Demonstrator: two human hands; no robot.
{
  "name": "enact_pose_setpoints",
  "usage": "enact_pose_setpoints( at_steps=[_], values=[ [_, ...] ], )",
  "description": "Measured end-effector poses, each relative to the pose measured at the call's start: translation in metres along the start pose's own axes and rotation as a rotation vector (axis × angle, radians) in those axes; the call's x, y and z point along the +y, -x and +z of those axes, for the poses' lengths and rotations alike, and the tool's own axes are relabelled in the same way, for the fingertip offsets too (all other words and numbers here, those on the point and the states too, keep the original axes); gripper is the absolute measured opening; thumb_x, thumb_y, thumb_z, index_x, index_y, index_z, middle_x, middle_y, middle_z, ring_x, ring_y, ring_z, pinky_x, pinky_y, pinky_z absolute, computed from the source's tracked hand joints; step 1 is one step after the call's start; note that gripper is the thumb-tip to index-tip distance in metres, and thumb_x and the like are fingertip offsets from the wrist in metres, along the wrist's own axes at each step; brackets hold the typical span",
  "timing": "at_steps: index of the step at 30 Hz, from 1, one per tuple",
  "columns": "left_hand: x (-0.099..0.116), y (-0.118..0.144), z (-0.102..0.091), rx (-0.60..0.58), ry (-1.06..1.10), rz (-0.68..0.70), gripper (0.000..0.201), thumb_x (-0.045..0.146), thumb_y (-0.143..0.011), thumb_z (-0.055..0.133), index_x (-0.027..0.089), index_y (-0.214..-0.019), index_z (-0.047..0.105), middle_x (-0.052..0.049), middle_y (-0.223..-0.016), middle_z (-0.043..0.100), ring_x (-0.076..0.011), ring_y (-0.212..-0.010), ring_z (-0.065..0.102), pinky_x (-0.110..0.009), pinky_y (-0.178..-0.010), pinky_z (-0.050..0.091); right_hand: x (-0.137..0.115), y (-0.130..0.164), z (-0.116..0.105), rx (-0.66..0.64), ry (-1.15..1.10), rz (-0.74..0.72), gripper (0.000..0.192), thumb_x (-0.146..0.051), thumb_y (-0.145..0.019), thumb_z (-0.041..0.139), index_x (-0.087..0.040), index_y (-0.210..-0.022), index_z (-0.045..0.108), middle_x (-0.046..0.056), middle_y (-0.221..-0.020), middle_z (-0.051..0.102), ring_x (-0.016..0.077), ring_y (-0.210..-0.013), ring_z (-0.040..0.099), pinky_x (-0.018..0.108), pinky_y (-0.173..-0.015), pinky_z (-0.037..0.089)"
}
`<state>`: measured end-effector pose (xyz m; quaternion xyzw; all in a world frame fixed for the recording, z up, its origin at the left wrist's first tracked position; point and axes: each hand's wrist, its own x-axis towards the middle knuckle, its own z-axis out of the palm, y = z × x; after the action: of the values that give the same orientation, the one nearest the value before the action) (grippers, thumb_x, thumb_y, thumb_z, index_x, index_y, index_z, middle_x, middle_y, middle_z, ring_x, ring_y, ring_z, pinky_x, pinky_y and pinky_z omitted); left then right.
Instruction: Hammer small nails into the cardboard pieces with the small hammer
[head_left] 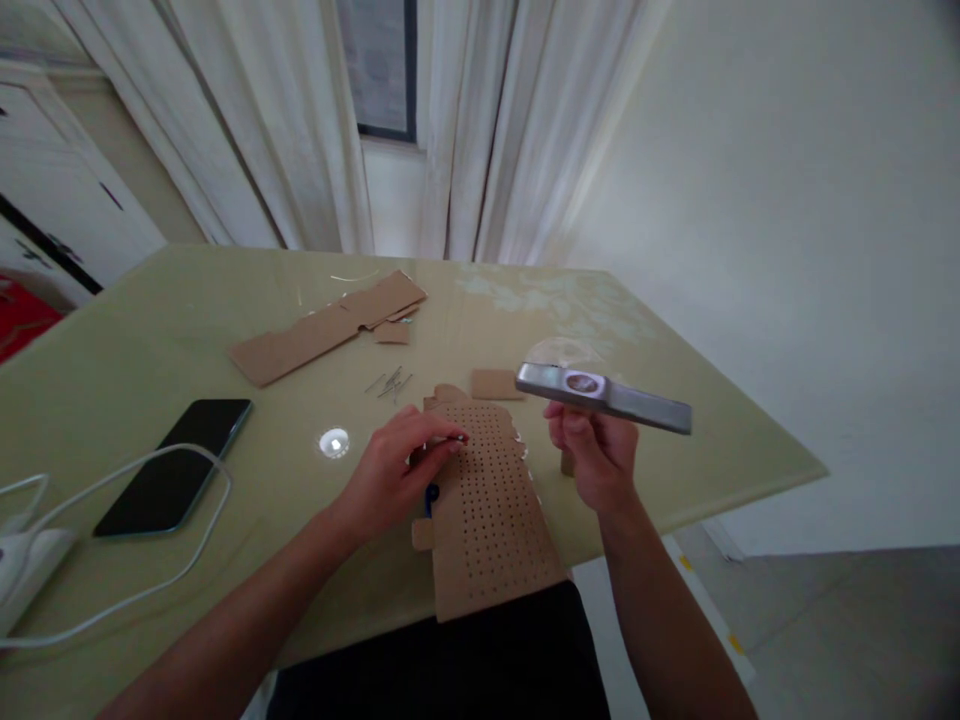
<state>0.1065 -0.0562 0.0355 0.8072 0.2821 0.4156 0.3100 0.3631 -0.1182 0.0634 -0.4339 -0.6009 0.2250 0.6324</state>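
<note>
My right hand (600,455) is wrapped around the handle of a hammer (645,405), with its grey metal head raised above the table. My left hand (394,460) rests at the left edge of a brown cardboard piece (499,500) covered in rows of small holes. Thumb and index finger are pinched over the cardboard on a thin, small nail (459,438), largely covered by the fingers. A small dark blue object (430,498) shows beneath the left hand, beside the cardboard's edge. Several loose nails (391,382) lie just beyond the cardboard.
A long cardboard strip (330,328) with smaller scraps lies at the back left. Another small cardboard piece (496,384) is behind the hammer. At left are a phone (176,465), a white cable (172,580) and a white power strip (30,570). The table's right edge (720,370) slants near the wall.
</note>
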Motion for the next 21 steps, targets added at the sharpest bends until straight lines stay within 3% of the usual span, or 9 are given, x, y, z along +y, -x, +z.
enact_pose_setpoints(
  at_steps=[3, 7, 11, 15, 18, 21],
  values=[
    [-0.001, 0.000, 0.003, 0.018, -0.007, 0.029, 0.017, 0.031, -0.108, 0.066, 0.026, -0.104, 0.081, -0.004, -0.093, 0.083, -0.0186, -0.076, 0.065, -0.033, -0.072, 0.054, -0.013, -0.005, -0.009, -0.263, 0.106, 0.131, 0.034, -0.052, -0.111, 0.064, -0.021, -0.101, 0.075, -0.007, -0.064, 0.046, 0.0102, -0.050, 0.036, 0.023, -0.044, 0.028],
    [-0.002, 0.001, 0.007, 0.027, -0.002, 0.065, 0.013, 0.027, -0.108, 0.067, 0.026, -0.104, 0.080, -0.002, -0.095, 0.084, -0.0189, -0.077, 0.067, -0.035, -0.078, 0.055, -0.049, -0.024, -0.017, -0.432, 0.359, 0.125, 0.034, -0.048, -0.113, 0.060, -0.020, -0.098, 0.073, -0.007, -0.063, 0.045, 0.0103, -0.051, 0.039, 0.025, -0.047, 0.028],
    [-0.002, 0.001, 0.009, 0.054, -0.009, 0.082, 0.012, 0.025, -0.107, 0.069, 0.025, -0.101, 0.079, -0.001, -0.090, 0.083, -0.0182, -0.075, 0.067, -0.034, -0.076, 0.052, -0.074, -0.045, -0.016, -0.525, 0.576, 0.005, 0.033, -0.043, -0.115, 0.057, -0.020, -0.095, 0.071, -0.006, -0.064, 0.051, 0.0108, -0.053, 0.044, 0.027, -0.053, 0.031],
    [-0.003, 0.002, 0.010, 0.065, -0.007, 0.079, 0.011, 0.025, -0.107, 0.069, 0.025, -0.102, 0.080, -0.001, -0.090, 0.083, -0.0189, -0.077, 0.067, -0.033, -0.073, 0.051, -0.068, -0.049, -0.010, -0.606, 0.696, -0.059, 0.037, -0.044, -0.117, 0.054, -0.021, -0.092, 0.068, -0.006, -0.062, 0.052, 0.0117, -0.051, 0.047, 0.029, -0.057, 0.029],
    [-0.004, 0.003, 0.010, 0.064, 0.001, 0.069, 0.011, 0.023, -0.106, 0.069, 0.025, -0.101, 0.079, -0.002, -0.090, 0.082, -0.0190, -0.078, 0.067, -0.033, -0.073, 0.051, -0.062, -0.046, -0.007, -0.683, 0.780, -0.084, 0.039, -0.046, -0.117, 0.053, -0.021, -0.090, 0.066, -0.002, -0.066, 0.061, 0.0140, -0.054, 0.051, 0.031, -0.059, 0.026],
    [-0.006, 0.004, 0.012, 0.078, 0.010, 0.058, 0.010, 0.021, -0.105, 0.071, 0.025, -0.102, 0.080, -0.001, -0.089, 0.081, -0.0183, -0.079, 0.068, -0.032, -0.074, 0.051, -0.068, -0.046, -0.005, -0.674, 0.828, -0.125, 0.039, -0.049, -0.117, 0.052, -0.020, -0.097, 0.069, -0.001, -0.067, 0.062, 0.0150, -0.055, 0.051, 0.032, -0.060, 0.025]
  ],
)
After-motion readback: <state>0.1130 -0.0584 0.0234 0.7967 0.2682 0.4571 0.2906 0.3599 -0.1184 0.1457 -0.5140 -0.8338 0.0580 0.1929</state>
